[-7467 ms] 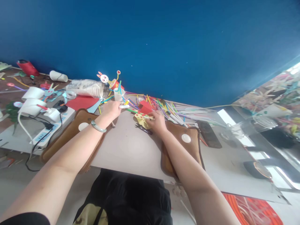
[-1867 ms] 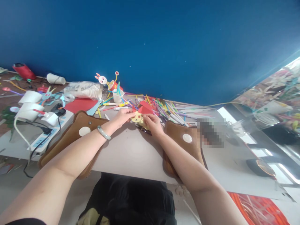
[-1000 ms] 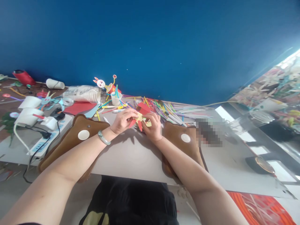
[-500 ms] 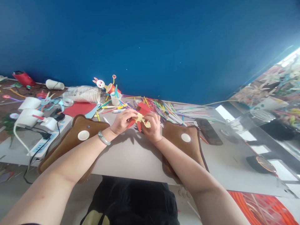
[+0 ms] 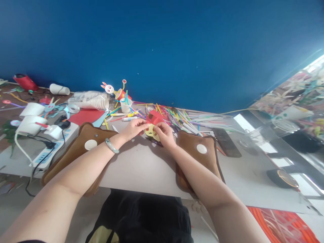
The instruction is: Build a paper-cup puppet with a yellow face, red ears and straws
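Observation:
Between my hands is a small yellow paper cutout point(image 5: 150, 132) with a drawn animal face, its front turned toward me. My left hand point(image 5: 135, 129) pinches its left edge between thumb and fingers. On the other side my right hand point(image 5: 165, 134) grips its upper right edge, covering part of it. Red paper point(image 5: 155, 116) shows just behind the cutout; whether it is joined to it I cannot tell. Both forearms lie over brown cushions, the left one point(image 5: 84, 152) and the right one point(image 5: 199, 158).
Colourful pipe cleaners point(image 5: 187, 119) lie along the blue wall. At the left are stacked paper cups point(image 5: 93, 103), red paper sheets point(image 5: 86, 116) and a power strip point(image 5: 55, 148) with cables. A dark phone point(image 5: 226, 142) lies at the right. A rabbit figure point(image 5: 109, 89) stands at the back.
The yellow cutout has been turned, so its drawn face now shows. Its red parts have shifted behind it, and the fingers of both hands have changed their hold.

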